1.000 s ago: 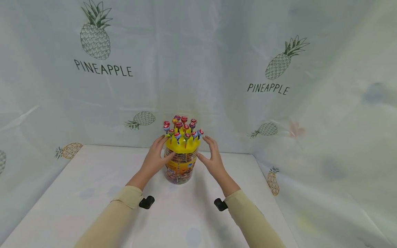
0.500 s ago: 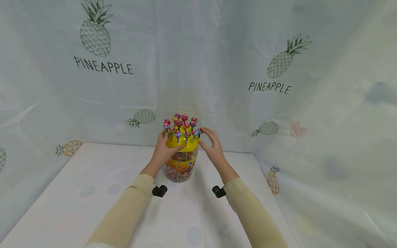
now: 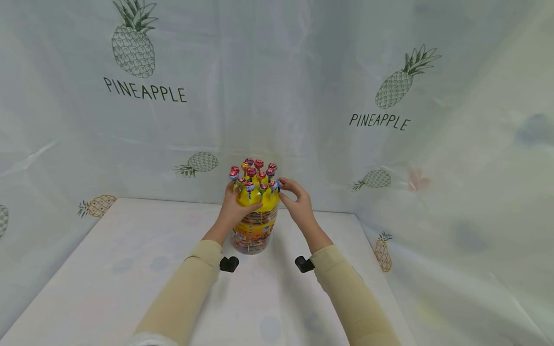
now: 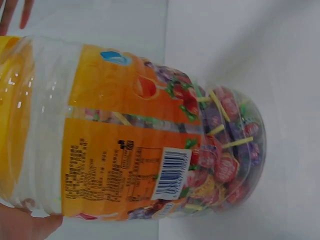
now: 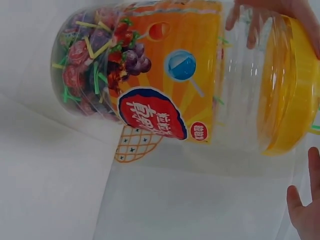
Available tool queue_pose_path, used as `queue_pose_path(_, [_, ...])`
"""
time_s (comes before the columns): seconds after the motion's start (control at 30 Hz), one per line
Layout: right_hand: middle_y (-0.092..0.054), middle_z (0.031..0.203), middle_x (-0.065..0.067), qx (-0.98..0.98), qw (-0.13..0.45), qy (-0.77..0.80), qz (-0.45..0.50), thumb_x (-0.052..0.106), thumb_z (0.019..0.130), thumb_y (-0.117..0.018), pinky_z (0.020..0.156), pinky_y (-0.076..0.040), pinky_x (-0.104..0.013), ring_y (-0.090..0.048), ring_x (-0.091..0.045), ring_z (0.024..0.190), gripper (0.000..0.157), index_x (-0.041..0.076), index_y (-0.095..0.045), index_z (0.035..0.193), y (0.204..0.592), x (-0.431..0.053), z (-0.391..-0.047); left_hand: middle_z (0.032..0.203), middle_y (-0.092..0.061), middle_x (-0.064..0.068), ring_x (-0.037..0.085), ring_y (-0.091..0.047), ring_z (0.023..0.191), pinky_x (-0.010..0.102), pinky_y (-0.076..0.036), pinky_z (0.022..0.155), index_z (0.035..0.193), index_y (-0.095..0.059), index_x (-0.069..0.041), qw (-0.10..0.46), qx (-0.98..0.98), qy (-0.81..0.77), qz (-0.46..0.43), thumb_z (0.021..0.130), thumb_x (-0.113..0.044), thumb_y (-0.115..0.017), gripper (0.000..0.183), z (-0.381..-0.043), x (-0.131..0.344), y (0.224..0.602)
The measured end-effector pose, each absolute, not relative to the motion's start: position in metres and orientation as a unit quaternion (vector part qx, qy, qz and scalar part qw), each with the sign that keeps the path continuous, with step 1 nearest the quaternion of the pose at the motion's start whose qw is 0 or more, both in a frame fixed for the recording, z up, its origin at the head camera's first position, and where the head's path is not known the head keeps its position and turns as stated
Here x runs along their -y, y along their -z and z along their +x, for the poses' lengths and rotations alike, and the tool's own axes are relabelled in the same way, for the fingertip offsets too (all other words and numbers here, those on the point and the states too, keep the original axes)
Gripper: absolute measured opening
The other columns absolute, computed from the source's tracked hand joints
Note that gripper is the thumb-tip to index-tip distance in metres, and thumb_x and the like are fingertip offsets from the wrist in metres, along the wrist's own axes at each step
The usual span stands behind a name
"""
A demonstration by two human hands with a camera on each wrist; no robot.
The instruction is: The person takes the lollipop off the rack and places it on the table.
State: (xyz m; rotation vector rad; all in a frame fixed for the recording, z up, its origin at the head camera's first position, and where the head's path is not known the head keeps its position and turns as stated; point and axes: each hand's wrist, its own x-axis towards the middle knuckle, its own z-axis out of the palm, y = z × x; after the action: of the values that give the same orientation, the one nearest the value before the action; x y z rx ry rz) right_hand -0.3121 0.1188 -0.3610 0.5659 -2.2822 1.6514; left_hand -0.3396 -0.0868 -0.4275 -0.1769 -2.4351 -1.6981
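Note:
A clear plastic jar (image 3: 254, 230) with an orange label stands upright on the white table, full of wrapped lollipops in its lower part. Several more lollipops (image 3: 261, 176) stick up from its yellow lid (image 3: 269, 205). My left hand (image 3: 232, 209) holds the lid from the left, thumb across its front; the far fingers are partly hidden behind the lollipops. On the right, my right hand (image 3: 300, 203) has index finger and thumb around a blue lollipop (image 3: 279, 184) at the lid's edge. In the right wrist view that lollipop is out of frame and the right thumb (image 5: 294, 196) stands apart from the lid.
The white table (image 3: 125, 245) stretches in front and to both sides of the jar. A pale curtain (image 3: 277, 96) printed with pineapples hangs behind the table and along its right side. Black cameras (image 3: 304, 264) sit at both wrists.
My left hand has moved right and taken hold of the lid. My right hand has come up to the edge lollipop, whose red top no longer shows. The jar stays put.

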Motion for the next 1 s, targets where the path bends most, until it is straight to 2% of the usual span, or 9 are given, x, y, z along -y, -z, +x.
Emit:
queue_pose_path(0.17, [-0.061, 0.125, -0.015, 0.782, 0.141, -0.577, 0.187, -0.001, 0.093, -0.060, 0.110, -0.032, -0.054, -0.054, -0.029, 0.119, 0.036, 0.000, -0.060, 0.129, 0.363, -0.117, -0.316, 0.160, -0.003, 0.009, 0.035, -0.027, 0.140, 0.054, -0.028, 0.112, 0.154, -0.023, -0.012, 0.084, 0.817, 0.568, -0.055, 0.081, -0.047, -0.077, 0.097, -0.339, 0.086, 0.430])
queue_pose_path(0.4, [-0.064, 0.119, -0.013, 0.763, 0.155, -0.602, 0.178, 0.002, 0.093, -0.064, 0.109, -0.036, -0.046, -0.055, -0.027, 0.118, 0.034, 0.005, -0.063, 0.127, 0.387, -0.119, -0.345, 0.161, -0.002, 0.008, 0.036, -0.027, 0.140, 0.054, -0.030, 0.111, 0.154, -0.026, -0.011, 0.086, 0.824, 0.558, -0.049, 0.082, -0.047, -0.076, 0.095, -0.340, 0.085, 0.431])
queue_pose_path(0.7, [-0.064, 0.114, -0.011, 0.722, 0.168, -0.652, 0.159, -0.004, 0.091, -0.063, 0.096, -0.050, -0.035, -0.061, -0.024, 0.107, 0.038, 0.007, -0.061, 0.127, 0.386, -0.120, -0.350, 0.160, -0.002, 0.007, 0.035, -0.026, 0.140, 0.054, -0.030, 0.111, 0.153, -0.027, -0.011, 0.089, 0.822, 0.560, -0.050, 0.080, -0.050, -0.077, 0.096, -0.343, 0.086, 0.434])
queue_pose_path(0.87, [-0.062, 0.116, -0.013, 0.663, 0.145, -0.716, 0.160, -0.008, 0.091, -0.062, 0.092, -0.053, -0.032, -0.063, -0.026, 0.106, 0.042, 0.005, -0.057, 0.130, 0.385, -0.128, -0.350, 0.160, -0.002, 0.007, 0.035, -0.026, 0.140, 0.054, -0.031, 0.111, 0.153, -0.027, -0.012, 0.090, 0.822, 0.561, -0.048, 0.080, -0.049, -0.076, 0.096, -0.344, 0.086, 0.436])
queue_pose_path(1.0, [-0.061, 0.117, -0.015, 0.636, 0.118, -0.747, 0.153, -0.008, 0.091, -0.062, 0.085, -0.056, -0.033, -0.063, -0.035, 0.106, 0.043, 0.006, -0.056, 0.131, 0.389, -0.136, -0.349, 0.160, -0.002, 0.007, 0.036, -0.026, 0.140, 0.055, -0.031, 0.110, 0.153, -0.027, -0.013, 0.091, 0.823, 0.559, -0.048, 0.081, -0.049, -0.076, 0.095, -0.344, 0.086, 0.436])
